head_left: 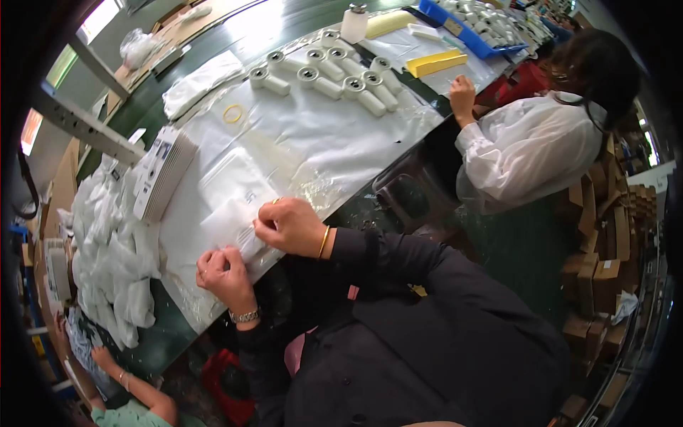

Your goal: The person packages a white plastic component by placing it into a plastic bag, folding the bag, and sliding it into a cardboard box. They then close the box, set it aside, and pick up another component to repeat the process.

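thin white plastic film (230,219) — creased, lying aslant, near the table's (380,153) edge

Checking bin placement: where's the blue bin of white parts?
In the head view, the blue bin sits near the top, right of centre, just beyond the yellow box and far past the wearer's right hand.

Windows (98,20): bright daylight, washed out, upper left
Bench (256,32): strong white glare, top centre
Jacket (455,320): dark, detail sunk in shadow, lower centre
Right hand (295,226): well lit, fairly clear
Edges: black rim, straight lines bowed
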A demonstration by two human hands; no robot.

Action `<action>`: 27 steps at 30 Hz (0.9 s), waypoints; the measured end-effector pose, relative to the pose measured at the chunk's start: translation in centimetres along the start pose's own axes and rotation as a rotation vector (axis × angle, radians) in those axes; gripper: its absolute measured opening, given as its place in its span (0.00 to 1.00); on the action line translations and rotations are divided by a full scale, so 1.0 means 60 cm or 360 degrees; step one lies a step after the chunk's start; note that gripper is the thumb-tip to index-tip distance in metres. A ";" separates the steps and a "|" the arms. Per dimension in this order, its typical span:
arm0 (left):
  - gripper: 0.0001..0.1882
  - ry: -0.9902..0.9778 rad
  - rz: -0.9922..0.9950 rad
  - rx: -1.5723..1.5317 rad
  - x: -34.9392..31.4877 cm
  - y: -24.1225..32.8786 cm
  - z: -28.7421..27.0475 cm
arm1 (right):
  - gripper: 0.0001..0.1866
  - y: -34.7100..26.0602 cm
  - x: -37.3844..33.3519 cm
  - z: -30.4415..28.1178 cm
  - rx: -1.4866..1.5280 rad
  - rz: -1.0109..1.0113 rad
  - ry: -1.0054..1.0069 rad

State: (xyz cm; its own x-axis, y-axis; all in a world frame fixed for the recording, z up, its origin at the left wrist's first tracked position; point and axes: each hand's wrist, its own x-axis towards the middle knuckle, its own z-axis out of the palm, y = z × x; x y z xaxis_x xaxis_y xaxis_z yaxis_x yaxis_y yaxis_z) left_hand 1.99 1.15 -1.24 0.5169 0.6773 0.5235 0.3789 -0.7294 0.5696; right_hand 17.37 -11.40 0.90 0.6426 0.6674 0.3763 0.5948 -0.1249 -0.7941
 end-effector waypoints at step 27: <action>0.27 -0.0169 -0.0703 -0.0892 0.004 0.070 -0.045 | 0.16 0.028 -0.013 -0.022 0.0676 0.0088 0.0260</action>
State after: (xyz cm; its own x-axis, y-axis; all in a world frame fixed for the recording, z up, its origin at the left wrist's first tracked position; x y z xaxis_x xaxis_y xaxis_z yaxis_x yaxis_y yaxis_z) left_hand 1.63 -1.47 2.98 0.4890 0.8639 0.1207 0.1336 -0.2109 0.9683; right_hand 18.51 -13.13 -0.09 0.7556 0.5396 0.3713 0.3289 0.1778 -0.9275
